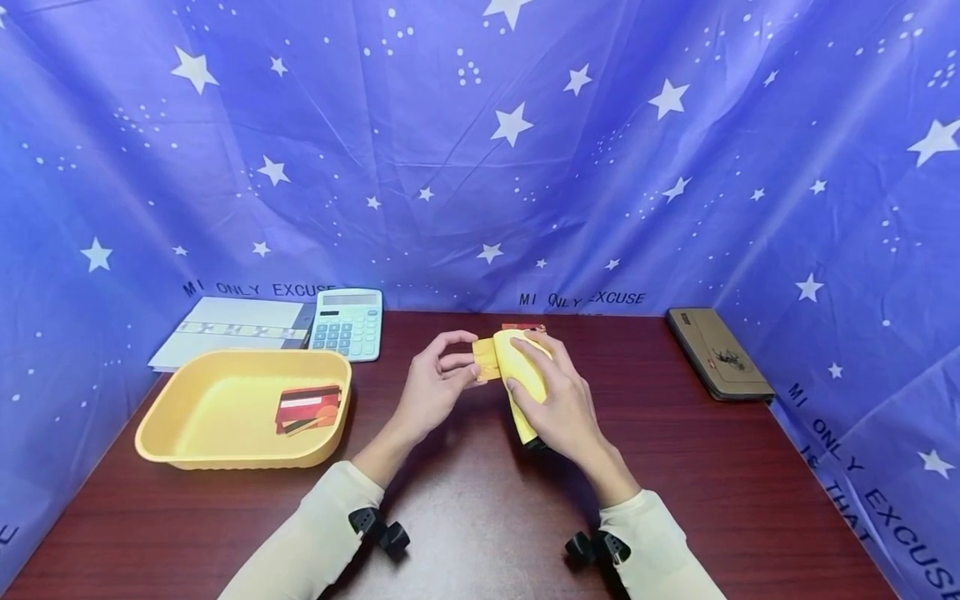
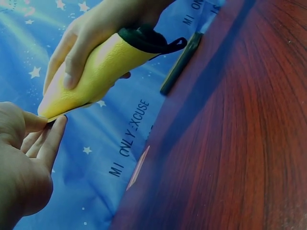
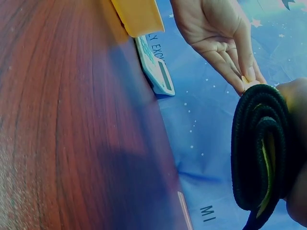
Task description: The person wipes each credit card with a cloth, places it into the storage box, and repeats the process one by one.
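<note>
My left hand (image 1: 429, 390) pinches a yellow card (image 1: 486, 360) between thumb and fingers. The card's other end meets a yellow, leather-like wallet (image 1: 519, 368), which my right hand (image 1: 561, 408) grips from above, held up off the table. In the left wrist view the wallet (image 2: 98, 72) is bent into a rounded shape, with a black end and a small loop. Its folded black edge (image 3: 247, 148) fills the near part of the right wrist view, a yellow strip showing inside. Behind the wallet a red card (image 1: 525, 327) lies on the table, partly hidden.
To the left stands a yellow plastic basin (image 1: 225, 454) holding red and orange cards (image 1: 307, 408). Behind it are a white notebook or binder (image 1: 232, 321) and a light blue calculator (image 1: 347, 327). A brown zip case (image 1: 718, 354) lies at the back right, near the starry curtain (image 1: 480, 167).
</note>
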The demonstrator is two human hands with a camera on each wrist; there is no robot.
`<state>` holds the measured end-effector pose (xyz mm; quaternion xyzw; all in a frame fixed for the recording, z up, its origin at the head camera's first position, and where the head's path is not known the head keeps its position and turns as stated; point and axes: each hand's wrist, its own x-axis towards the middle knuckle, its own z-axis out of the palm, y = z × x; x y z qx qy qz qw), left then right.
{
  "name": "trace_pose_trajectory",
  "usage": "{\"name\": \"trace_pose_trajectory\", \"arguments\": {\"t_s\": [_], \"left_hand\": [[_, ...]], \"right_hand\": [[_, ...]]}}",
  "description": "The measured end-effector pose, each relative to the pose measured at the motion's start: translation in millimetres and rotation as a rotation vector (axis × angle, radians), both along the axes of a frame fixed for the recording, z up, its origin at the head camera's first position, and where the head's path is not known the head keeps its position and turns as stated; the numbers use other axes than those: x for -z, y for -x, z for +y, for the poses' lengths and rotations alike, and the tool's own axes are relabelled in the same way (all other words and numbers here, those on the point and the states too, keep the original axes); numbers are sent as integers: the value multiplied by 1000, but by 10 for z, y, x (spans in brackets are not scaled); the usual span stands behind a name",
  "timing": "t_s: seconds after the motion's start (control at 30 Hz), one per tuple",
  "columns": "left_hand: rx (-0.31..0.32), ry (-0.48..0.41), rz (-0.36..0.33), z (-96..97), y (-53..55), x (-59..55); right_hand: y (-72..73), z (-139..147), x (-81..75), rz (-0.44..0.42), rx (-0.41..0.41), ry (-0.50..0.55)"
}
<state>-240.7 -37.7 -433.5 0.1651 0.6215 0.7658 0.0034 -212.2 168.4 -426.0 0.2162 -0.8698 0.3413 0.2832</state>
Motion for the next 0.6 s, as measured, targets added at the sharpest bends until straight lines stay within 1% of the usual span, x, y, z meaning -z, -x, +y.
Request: {"name": "trace_pose_trajectory", "arguments": {"t_s": [0.17,0.3,0.6], "left_hand": [[3,-5,22,19,-6,4],[3,-7,11,25,-12,10],[-6,23,-1,23,-20,15]], "right_hand": [[-19,-29,4,9,-13,-15],[-34,-67,18,2,-14,-35],[-51,-111,34,4,-14,-52]]}}
